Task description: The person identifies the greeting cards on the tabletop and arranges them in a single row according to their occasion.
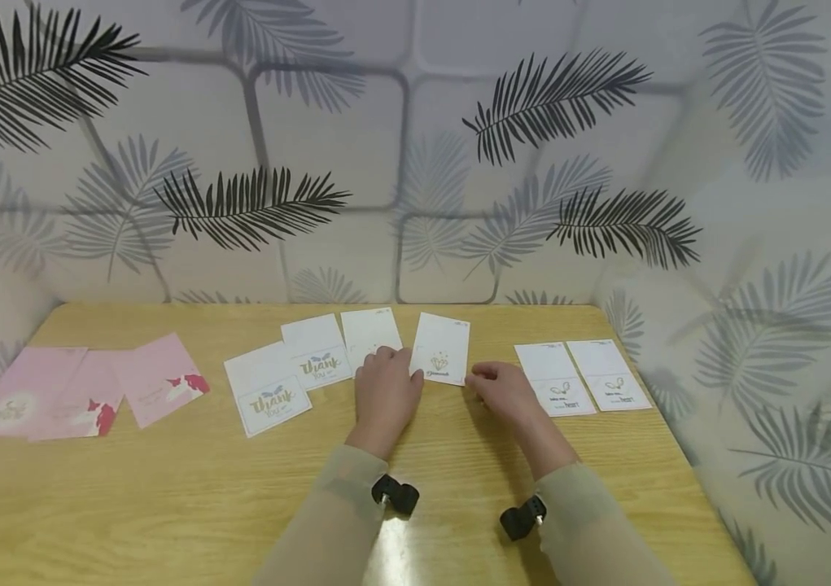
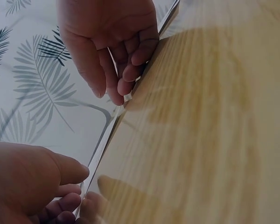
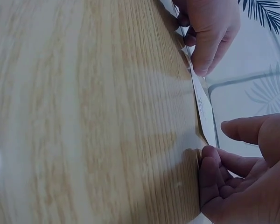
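A white greeting card [image 1: 443, 338] with a gold motif lies on the wooden table [image 1: 188, 505] between both hands. My left hand [image 1: 386, 395] rests palm down at its left edge, the thumb right at that edge. Its fingers overlap another white card [image 1: 368, 325], hiding its lower part. My right hand [image 1: 506, 395] is at the first card's lower right corner, fingers loosely bent. In the right wrist view, the right thumb [image 3: 242, 129] stands apart from the bent fingers, whose tips are close to the card's end [image 3: 203, 109].
Left of the hands lie two white "Thank you" cards [image 1: 272, 403] [image 1: 316, 350]. Farther left, several pink cards [image 1: 162, 378] partly overlap. Two white cards with heart lettering [image 1: 554, 378] [image 1: 608, 374] lie right of the right hand. A leaf-patterned wall [image 1: 444, 252] borders the table's back and right.
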Tool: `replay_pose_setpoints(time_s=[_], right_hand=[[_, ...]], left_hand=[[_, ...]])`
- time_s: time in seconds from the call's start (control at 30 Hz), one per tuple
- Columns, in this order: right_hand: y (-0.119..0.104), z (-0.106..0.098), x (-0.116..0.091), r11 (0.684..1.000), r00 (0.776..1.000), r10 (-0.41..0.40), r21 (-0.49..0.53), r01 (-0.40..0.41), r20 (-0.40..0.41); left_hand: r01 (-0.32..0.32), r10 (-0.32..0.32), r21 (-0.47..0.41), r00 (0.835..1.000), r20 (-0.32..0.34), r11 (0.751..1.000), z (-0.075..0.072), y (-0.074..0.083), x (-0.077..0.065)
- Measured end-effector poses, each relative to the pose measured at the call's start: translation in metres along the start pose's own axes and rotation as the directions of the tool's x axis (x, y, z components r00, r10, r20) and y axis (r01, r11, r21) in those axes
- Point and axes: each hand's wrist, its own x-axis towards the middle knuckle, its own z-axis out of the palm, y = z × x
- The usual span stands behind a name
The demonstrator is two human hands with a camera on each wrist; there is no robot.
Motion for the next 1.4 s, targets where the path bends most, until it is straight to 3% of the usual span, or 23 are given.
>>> replay_pose_setpoints(time_s=[0.67, 0.93, 1.2, 1.4], right_hand=[[-0.010, 0.003, -0.001, 0.997, 0.999, 0.052, 0.054, -0.052, -0.002], [-0.013, 0.006, -0.001, 0.982, 0.995, 0.095, 0.165, -0.095, 0.013], [-0.011, 0.010, 0.001, 0.959, 0.992, 0.121, 0.264, -0.107, -0.038], [-0.012, 0.011, 0.000, 0.956, 0.989, 0.126, 0.274, -0.101, -0.074]], left_hand=[[-0.004, 0.004, -0.007, 1.000, -0.015, 1.000, -0.004, 0.003, -0.002], [-0.012, 0.012, -0.013, 1.000, -0.023, 1.000, -0.004, 0.002, -0.004], [-0.009, 0.009, -0.025, 1.000, -0.023, 1.000, -0.005, 0.002, -0.003], [0.004, -0.004, -0.039, 1.000, -0.004, 0.999, -0.006, 0.004, -0.004]])
